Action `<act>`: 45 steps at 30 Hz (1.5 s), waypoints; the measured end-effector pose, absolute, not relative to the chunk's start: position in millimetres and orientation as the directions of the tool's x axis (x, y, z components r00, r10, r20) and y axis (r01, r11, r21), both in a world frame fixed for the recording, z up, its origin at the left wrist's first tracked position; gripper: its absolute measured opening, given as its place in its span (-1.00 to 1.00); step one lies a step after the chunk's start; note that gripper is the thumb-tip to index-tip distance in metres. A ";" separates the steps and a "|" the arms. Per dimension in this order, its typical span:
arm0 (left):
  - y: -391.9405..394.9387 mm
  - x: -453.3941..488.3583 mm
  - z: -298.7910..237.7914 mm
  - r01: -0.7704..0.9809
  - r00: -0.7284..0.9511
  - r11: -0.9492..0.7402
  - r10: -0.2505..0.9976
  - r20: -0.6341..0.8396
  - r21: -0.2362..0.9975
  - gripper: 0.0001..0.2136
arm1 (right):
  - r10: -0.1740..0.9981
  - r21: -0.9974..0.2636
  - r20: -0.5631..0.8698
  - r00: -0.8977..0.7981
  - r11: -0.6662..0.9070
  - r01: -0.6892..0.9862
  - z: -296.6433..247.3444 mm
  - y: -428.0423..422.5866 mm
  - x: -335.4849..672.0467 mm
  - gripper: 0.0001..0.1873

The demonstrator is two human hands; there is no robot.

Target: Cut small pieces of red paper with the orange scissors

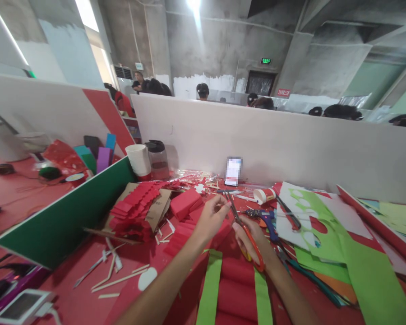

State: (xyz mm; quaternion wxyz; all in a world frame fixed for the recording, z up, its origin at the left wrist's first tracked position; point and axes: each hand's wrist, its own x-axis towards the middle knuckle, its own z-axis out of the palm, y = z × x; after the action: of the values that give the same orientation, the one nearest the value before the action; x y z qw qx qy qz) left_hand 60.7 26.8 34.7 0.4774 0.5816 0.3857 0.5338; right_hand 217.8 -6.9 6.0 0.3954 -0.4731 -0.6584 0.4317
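Two-handed work over red paper (237,282). At nine o'clock of the scissors (245,232), pinching with the left hand (211,219) a small piece (224,206), too tiny to identify, at the blades aimed to eleven. At four o'clock, curling the right hand (257,243) around the red handles. Best with the pinch kept clear of the edge.

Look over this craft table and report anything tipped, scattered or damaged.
A paper cup lies tipped on its side by the back partition. Loose thin sticks are strewn at front left. The green sheet has holes cut in it. The right hand holds scissors.
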 end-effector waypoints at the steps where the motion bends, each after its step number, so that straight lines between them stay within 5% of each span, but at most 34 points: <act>1: 26.7 60.9 34.8 -0.063 0.131 -0.246 0.959 0.253 0.967 -0.80 | 0.965 -0.945 0.112 -0.238 0.177 0.275 5.4 -6.5 217.8 -0.65; 45: 27.0 60.1 34.6 -0.088 0.101 -0.220 0.968 0.228 0.972 -0.79 | 0.957 -0.919 0.143 -0.251 0.223 0.326 23.0 -11.7 219.5 -0.67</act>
State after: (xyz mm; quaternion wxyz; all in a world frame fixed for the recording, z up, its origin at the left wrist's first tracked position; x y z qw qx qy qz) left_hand 60.1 27.0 34.6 0.4858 0.5607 0.3925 0.5436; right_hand 219.5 -11.7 23.0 0.3887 -0.4729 -0.6784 0.4064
